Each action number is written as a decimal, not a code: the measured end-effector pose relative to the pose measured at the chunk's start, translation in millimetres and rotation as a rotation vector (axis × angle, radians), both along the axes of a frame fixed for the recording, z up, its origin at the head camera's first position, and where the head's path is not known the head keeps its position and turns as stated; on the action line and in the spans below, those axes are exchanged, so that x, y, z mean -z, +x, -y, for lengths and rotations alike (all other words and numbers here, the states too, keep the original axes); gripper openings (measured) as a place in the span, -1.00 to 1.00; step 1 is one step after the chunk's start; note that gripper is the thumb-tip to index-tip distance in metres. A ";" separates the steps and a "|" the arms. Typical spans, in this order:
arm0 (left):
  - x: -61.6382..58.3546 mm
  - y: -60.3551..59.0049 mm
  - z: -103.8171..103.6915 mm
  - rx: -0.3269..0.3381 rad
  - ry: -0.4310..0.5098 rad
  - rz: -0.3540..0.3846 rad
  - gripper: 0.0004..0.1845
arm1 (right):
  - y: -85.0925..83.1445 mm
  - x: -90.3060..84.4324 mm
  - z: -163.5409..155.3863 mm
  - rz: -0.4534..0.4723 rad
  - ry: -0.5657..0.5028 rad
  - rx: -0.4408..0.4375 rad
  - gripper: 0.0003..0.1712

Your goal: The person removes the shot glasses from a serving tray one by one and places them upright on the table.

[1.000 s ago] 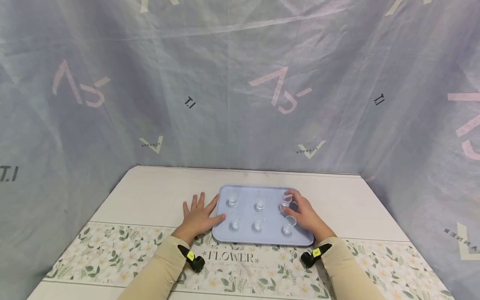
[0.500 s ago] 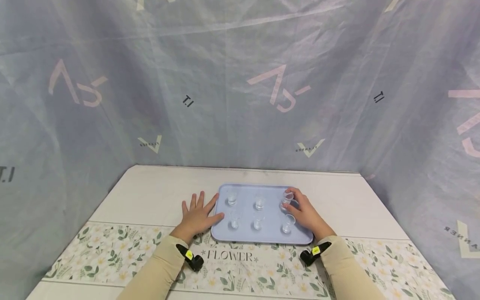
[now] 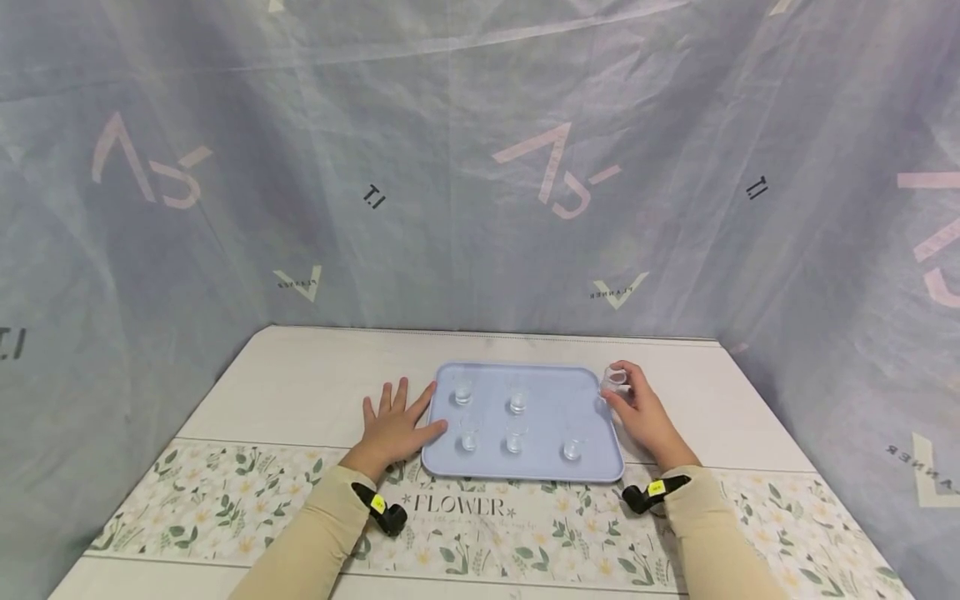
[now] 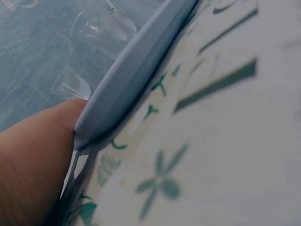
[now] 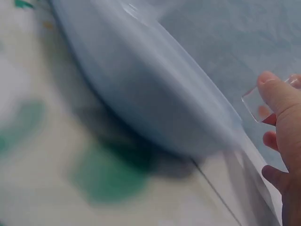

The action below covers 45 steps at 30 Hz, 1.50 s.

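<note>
Right hand [image 3: 641, 412]: grip narrowed to a cup's width, with a small clear cup [image 3: 613, 379] pinched between thumb on the near side and fingers on the far side. Held cup is at the right edge of the pale blue tray [image 3: 551, 398], toward its far right corner. Head view shows its rim uppermost; cannot tell whether its base touches anything. Right wrist view: thumb across the clear wall of the cup, other fingers partly hidden.

Left hand [image 3: 395, 429]: grip wide, fingers spread, nothing grasped. Palm side down at the left side of the tray, thumb reaching over its left rim. Left wrist view: thumb against the tray edge, two clear cups visible beyond.

On the tray, five more clear cups, apart from one another. Far row: far-left cup [image 3: 462, 392], far-middle cup [image 3: 517, 402]. Near row: near-left cup [image 3: 468, 439], near-middle cup [image 3: 514, 441], near-right cup [image 3: 572, 450]. All upright; contents cannot be made out.

Tray lies on a white surface [image 3: 315, 367], its near edge over a floral band [image 3: 247, 508] printed with "FLOWER". Grey-blue fabric [image 3: 450, 233] hangs at the far, left and right sides. Both sleeves [image 3: 311, 529] beige; a black wrist device [image 3: 654, 492] with a yellow label at each cuff.
</note>
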<state>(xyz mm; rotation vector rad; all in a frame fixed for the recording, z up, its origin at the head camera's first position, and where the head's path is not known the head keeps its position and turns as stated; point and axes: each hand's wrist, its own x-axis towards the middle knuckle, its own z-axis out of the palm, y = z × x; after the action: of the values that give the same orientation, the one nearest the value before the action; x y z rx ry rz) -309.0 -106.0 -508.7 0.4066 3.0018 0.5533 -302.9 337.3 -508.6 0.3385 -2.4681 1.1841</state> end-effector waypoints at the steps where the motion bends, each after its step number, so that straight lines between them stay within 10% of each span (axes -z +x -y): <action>1: -0.4 -0.2 -0.3 -0.001 -0.002 0.002 -0.11 | 0.1 0.1 -5.0 -0.002 -0.007 0.011 -0.44; 27: 0.2 -0.7 -1.7 -0.008 -0.002 0.012 -0.13 | 18.5 0.0 -82.9 0.172 0.059 0.537 -0.37; 45: -2.4 1.4 -2.0 -0.006 0.012 0.016 -0.11 | 17.2 -0.9 -80.7 0.250 0.031 0.596 -0.21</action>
<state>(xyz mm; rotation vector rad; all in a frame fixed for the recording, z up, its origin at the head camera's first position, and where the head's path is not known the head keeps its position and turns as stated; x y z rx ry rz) -307.6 -104.0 -506.2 0.3924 2.9872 0.5717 -285.7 418.1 -507.7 -0.5382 -2.5172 0.9679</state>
